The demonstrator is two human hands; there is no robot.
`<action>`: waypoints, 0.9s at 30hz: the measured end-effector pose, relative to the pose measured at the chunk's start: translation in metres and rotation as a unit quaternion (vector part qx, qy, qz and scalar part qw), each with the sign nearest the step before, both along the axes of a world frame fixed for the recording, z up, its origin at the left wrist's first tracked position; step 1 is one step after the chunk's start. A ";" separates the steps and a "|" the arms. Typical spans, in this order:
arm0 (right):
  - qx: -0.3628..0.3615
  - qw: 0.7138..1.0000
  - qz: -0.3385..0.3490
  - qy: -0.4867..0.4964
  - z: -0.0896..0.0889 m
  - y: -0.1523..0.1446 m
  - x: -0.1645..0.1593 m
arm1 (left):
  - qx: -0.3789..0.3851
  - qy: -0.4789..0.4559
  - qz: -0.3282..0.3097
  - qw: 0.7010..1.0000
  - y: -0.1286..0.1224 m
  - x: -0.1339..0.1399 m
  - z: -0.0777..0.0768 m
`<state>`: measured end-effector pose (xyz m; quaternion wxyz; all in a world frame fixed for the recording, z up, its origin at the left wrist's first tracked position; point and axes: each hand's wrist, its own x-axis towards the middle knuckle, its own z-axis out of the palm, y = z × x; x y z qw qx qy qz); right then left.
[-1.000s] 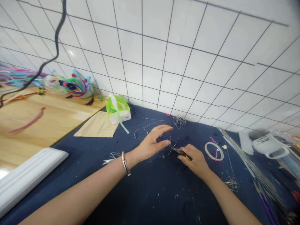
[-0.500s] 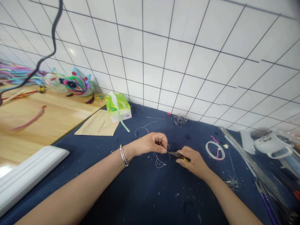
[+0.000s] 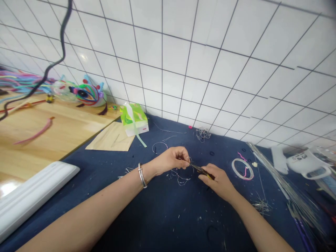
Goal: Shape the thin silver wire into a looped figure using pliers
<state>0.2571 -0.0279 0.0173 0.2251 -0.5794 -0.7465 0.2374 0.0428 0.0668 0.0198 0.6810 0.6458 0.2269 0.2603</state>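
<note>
Head view: over the dark blue surface, the left hand is raised with its thumb and index finger pinching part of a thin wire piece, the other fingers curled in. The right hand has its fingers wrapped round the handles of dark pliers with yellow on the grip, whose nose points left and meets the left fingertips. The left pinch seems chosen to steady the fine wire close to where the tool works, since so light a piece would otherwise swing; the low, slanted hold on the pliers appears to bring their tip in without covering the work. Whether the tip actually grips the wire is too small to tell.

The wire piece lies right at the left thumb and index finger, its loops hanging to the near side below them, and left of the right hand, whose fingers are apart from those loops. A wire ring lies on the far left of the work, a wire tangle by the far wall, and a white ring to the right, all apart from both hands, perhaps set aside to leave working room.
</note>
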 end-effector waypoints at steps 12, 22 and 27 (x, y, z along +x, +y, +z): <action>0.026 0.999 -0.019 -0.037 -0.001 -0.003 -0.004 | 0.011 0.024 0.082 0.996 -0.007 0.008 -0.004; 0.093 0.993 -0.034 -0.061 -0.003 -0.006 -0.008 | 0.066 0.027 0.151 0.986 -0.012 0.008 0.002; 0.155 0.979 -0.041 -0.128 -0.004 -0.009 -0.010 | 0.095 0.027 0.141 0.985 -0.015 0.009 0.006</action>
